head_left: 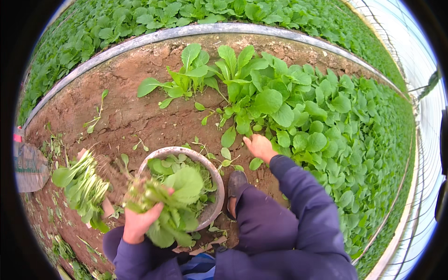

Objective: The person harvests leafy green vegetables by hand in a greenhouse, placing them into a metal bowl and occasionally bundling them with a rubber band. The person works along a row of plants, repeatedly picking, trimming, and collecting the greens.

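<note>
My left hand (141, 220) grips a bunch of leafy greens (175, 210) over a round basin (215, 171). The bunch's roots and pale stems point to the upper left, and its broad leaves hang to the right. Small leaves and trimmings (206, 178) lie inside the basin, partly hidden by the bunch. My right hand (260, 147) is low at the near edge of the standing green plants (266, 101), its fingers curled; whether they hold a stem is hidden. A stacked pile of pulled greens (84, 189) lies on the soil left of the basin.
My shoe (238, 187) stands right of the basin. A pale pipe-like border (210, 28) curves across the back, with more greens beyond. Loose seedlings and leaves (98, 112) dot the brown soil. A plastic bag-like thing (30, 168) sits at far left. Greenhouse sheeting (427, 140) rises at right.
</note>
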Tool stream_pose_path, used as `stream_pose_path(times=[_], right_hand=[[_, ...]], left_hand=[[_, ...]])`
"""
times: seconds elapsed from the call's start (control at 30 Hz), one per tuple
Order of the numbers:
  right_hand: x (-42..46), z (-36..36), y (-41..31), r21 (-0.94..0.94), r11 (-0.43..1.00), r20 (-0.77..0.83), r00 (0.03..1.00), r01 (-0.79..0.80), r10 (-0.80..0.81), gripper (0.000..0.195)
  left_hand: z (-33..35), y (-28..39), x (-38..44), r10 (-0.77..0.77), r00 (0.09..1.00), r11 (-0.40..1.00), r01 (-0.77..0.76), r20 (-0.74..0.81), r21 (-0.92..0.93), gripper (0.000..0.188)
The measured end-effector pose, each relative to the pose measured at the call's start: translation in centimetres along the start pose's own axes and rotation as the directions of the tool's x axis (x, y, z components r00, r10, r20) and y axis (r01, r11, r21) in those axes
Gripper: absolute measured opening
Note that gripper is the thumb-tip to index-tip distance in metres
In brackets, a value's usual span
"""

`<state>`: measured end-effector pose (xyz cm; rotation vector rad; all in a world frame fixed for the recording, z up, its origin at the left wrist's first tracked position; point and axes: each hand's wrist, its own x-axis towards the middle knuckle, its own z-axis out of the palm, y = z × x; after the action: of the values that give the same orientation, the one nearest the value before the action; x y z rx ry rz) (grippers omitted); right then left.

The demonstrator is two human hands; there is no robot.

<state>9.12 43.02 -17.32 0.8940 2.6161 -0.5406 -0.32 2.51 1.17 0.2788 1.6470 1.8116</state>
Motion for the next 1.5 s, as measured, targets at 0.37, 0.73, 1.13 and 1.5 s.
stream_pose_path(times=[0.37,0.73,1.13,1.5], right_hand=[[6.4,9.7,7.0,-0.470,0.783,-0.029,0.894,-0.408,0.448,0.054],[8.4,11.8,13.8,-0.778,0.588,-0.032,0.948,-0.223,0.317,0.030],[11.2,14.7,17.9,-0.590,0.705,0.026,0.864,-0.392,0.502,0.031],[11.0,15.3,19.2,-0.728,0.657,0.097,0.918,-0.198,0.384,0.021]], left_hand=[[-2.6,-2.1,0.4,-0.178,0.959,0.975,0.202,-0.219,0.094,0.041],[-3.0,-2.2,1.6,-0.235,0.965,0.963,0.247,-0.113,0.105,0.046],[-3.0,-2.8,1.3,-0.228,0.965,0.964,0.243,-0.130,0.107,0.054],[-1.6,-2.7,2.0,-0.265,0.949,0.948,0.289,-0.174,0.135,0.046]])
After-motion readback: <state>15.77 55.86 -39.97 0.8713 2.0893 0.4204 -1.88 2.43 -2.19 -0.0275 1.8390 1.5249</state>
